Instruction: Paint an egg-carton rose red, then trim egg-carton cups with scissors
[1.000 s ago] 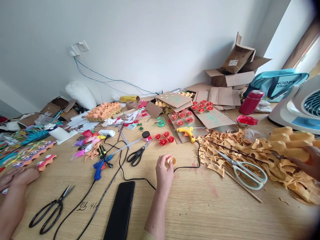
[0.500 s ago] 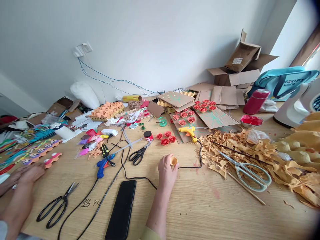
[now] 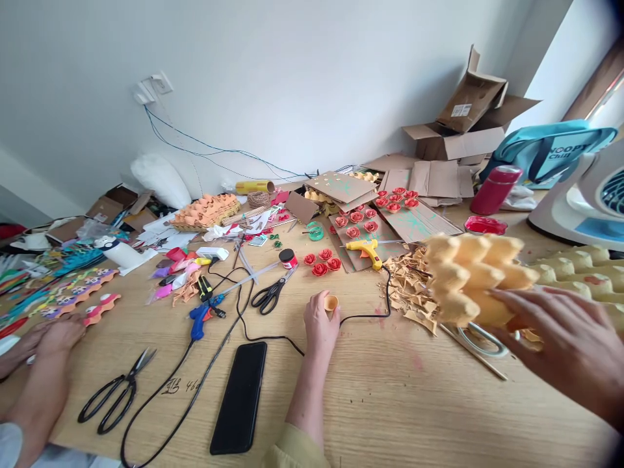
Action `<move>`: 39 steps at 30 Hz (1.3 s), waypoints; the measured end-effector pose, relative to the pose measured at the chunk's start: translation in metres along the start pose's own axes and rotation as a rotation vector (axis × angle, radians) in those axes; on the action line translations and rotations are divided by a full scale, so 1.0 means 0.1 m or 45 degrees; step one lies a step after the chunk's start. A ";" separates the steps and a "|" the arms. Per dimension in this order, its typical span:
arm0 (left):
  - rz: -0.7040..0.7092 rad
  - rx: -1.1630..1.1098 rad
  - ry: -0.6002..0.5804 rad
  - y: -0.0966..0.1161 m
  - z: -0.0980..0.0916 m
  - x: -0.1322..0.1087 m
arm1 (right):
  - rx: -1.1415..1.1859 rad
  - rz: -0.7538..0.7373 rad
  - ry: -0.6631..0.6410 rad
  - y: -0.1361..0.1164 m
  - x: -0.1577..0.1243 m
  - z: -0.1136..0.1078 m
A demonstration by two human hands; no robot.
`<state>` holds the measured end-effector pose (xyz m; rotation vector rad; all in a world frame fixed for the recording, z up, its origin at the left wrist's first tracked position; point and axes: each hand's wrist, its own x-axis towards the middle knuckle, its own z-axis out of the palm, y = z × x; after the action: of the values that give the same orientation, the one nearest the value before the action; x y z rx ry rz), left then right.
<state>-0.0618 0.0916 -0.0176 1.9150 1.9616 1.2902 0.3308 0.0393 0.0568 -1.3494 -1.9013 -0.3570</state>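
My left hand [image 3: 319, 325] rests on the table with its fingers closed round a small orange egg-carton cup [image 3: 331, 303], whose hollow faces up. At the right, my right hand [image 3: 560, 341] grips an orange egg carton piece [image 3: 468, 276] by its near edge, raised and tilted above the cut scraps. Its bumps face me, and it hides much of the pale-handled scissors [image 3: 482, 339]. Beyond my left hand sit several red paper roses [image 3: 320, 268] and a yellow glue gun [image 3: 368, 252].
A black phone [image 3: 240, 398], black scissors [image 3: 113, 396] and a blue glue gun [image 3: 198, 320] with its cord lie to the left. A co-worker's hands [image 3: 53, 335] are at the far left. Orange scraps [image 3: 412, 286], a bowl of red paint [image 3: 485, 225] and a fan [image 3: 580, 195] stand right.
My right hand has come into view from the right with the egg carton piece in it, over the scraps and scissors. My left hand still holds the cup; the view has shifted slightly.
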 end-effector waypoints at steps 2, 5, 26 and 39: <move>-0.013 0.003 0.029 0.05 -0.04 0.01 | -0.023 -0.307 -0.217 -0.14 0.09 0.18; -0.004 -0.078 0.133 0.19 -0.13 0.02 | -0.053 -0.435 -0.280 -0.35 0.04 0.31; -0.512 -1.401 -0.358 0.84 -0.09 -0.21 | 0.537 0.027 -0.123 -0.63 -0.29 0.36; -0.766 -1.763 -0.677 1.01 0.08 -0.45 | 1.876 1.449 -0.578 -0.68 -0.50 0.59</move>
<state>0.0293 0.0410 0.0191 0.7392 0.7649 1.1852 0.2523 0.0142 -0.0052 -1.1080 -0.8156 1.6528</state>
